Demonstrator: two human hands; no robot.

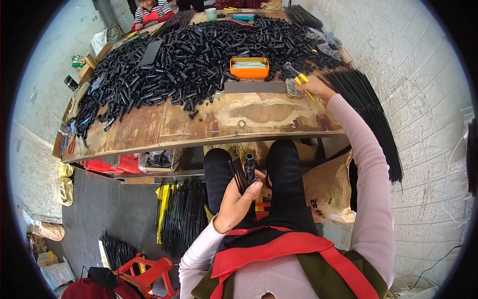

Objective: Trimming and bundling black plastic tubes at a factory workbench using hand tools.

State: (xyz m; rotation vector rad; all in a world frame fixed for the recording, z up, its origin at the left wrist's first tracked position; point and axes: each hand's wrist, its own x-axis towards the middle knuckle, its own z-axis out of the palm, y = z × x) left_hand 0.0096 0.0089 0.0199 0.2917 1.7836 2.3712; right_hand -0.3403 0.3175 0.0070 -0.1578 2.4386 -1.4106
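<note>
My left hand (236,203) is closed in front of my lap, around a bundle of thin black rods (238,175) and a short black tube (250,168) standing upright beside them. Over the right part of the table, my right hand (318,87) is closed on yellow-handled pliers (301,78), whose grey head points away from me. Right by those fingers lies a small square metal block (293,89). A long, flat grey bar (255,87) runs leftward from the block along the tabletop.
A big heap of short black tubes (184,60) covers much of the wooden table (189,122). An orange box (249,73) stands at its near edge. Long black rods (366,107) lie at the right, by the wall. More rods (184,214) and a red stool (149,271) are at lower left. Another person (152,12) sits opposite.
</note>
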